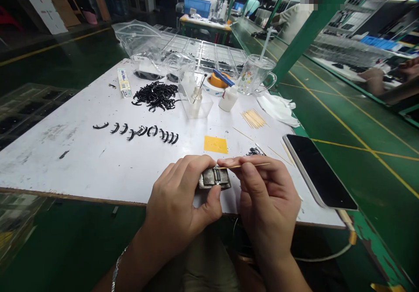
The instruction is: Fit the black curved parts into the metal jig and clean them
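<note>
A small grey metal block with a slotted top sits near the front edge of the white table. My left hand grips it, index finger at the back and thumb at the front. In my right hand a thin wooden toothpick is pinched between thumb and fingers, its tip on the slot at the block's top. Whatever lies in the slot is too small to name. Behind the block lies a yellow square of paper. Tiny black pieces lie beyond my right hand.
Curved black parts stand in a row at left, with a black pile behind. Toothpicks, a small glass bottle, a white bottle and a glass mug stand farther back. A phone overhangs the right edge.
</note>
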`<state>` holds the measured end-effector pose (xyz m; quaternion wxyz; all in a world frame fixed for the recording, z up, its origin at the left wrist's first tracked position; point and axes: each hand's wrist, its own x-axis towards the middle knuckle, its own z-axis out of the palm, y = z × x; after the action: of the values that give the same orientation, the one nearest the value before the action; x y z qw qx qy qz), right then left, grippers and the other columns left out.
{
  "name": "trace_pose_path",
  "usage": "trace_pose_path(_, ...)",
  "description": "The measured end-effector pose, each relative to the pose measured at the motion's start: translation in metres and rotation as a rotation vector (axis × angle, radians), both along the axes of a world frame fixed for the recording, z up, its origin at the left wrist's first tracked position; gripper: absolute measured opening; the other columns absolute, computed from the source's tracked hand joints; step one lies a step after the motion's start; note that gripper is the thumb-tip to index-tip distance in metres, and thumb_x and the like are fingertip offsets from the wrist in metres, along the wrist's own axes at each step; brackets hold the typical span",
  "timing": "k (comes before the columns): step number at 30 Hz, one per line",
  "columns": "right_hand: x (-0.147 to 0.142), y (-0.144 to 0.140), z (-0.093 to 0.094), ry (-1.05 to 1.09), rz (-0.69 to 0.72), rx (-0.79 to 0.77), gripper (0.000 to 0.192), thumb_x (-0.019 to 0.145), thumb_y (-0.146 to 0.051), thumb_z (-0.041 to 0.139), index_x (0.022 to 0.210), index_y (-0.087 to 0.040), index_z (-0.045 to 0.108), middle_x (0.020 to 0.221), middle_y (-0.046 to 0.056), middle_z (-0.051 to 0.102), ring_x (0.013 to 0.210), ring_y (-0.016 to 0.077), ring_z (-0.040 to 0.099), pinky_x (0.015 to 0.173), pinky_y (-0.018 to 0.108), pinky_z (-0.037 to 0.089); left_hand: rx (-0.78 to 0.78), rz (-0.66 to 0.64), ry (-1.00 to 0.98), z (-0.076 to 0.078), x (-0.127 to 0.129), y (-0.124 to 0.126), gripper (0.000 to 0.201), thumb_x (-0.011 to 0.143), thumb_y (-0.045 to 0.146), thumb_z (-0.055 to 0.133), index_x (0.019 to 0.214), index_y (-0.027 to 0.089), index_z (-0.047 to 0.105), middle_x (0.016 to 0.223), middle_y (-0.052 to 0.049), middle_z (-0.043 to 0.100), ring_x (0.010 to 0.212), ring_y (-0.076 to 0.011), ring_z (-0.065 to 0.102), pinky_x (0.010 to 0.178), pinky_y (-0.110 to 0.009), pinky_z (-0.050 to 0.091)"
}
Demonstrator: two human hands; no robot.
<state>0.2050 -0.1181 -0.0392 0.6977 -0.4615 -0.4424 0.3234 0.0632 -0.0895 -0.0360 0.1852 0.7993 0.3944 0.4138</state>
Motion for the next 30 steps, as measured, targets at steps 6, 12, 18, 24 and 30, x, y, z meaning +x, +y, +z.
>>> trace_pose_path(6,-0.0004,-0.0003,-0.0005,-0.054,-0.024,-0.006,0.008,0.095,-0.021,0.064,0.099,-0.026,0.069,0.096,0.001,0.078,0.095,0.0177,0.076,0.087,0.032,0.062,0.007,0.004,0.0,-0.0009,-0.0002,-0.0001,0.018,0.095,0.025,0.049,0.113,0.021,0.05,0.099,-0.003,0.068,0.087,-0.0184,0.065,0.073,-0.029,0.049)
trace_pose_path(12,-0.0012,-0.0009,0.0,-0.034,-0.029,0.003,0.008,0.095,-0.021,0.065,0.098,-0.026,0.069,0.095,0.0,0.078,0.095,0.0169,0.076,0.087,0.031,0.062,-0.003,0.003,0.0,-0.0006,0.0,-0.0012,0.018,0.095,0.026,0.049,0.113,0.021,0.05,0.099,-0.003,0.067,0.087,-0.0187,0.065,0.072,-0.029,0.048)
trace_pose_path(18,-0.0017,-0.0009,-0.0006,-0.017,-0.035,0.007,0.008,0.095,-0.021,0.065,0.099,-0.027,0.07,0.096,-0.001,0.078,0.095,0.0161,0.076,0.087,0.029,0.061,0.007,0.001,-0.001,-0.0005,-0.0014,-0.0013,0.018,0.095,0.025,0.049,0.112,0.021,0.05,0.097,-0.002,0.067,0.086,-0.018,0.064,0.071,-0.029,0.048)
trace_pose_path(24,-0.0012,-0.0008,0.0001,-0.015,-0.031,0.004,0.008,0.095,-0.021,0.066,0.098,-0.026,0.071,0.095,-0.001,0.078,0.094,0.0152,0.076,0.087,0.027,0.061,0.009,0.002,0.002,-0.0001,-0.0004,-0.0016,0.018,0.095,0.025,0.05,0.112,0.021,0.05,0.097,-0.003,0.067,0.086,-0.0182,0.064,0.072,-0.029,0.048)
trace_pose_path(30,-0.0013,-0.0005,0.0003,-0.016,-0.046,0.009,0.007,0.094,-0.021,0.067,0.098,-0.026,0.07,0.094,0.0,0.078,0.094,0.0175,0.076,0.084,0.03,0.062,0.001,0.013,0.012,0.0001,-0.0001,-0.0015,0.017,0.095,0.025,0.049,0.112,0.021,0.05,0.097,-0.003,0.067,0.085,-0.0184,0.064,0.072,-0.029,0.048)
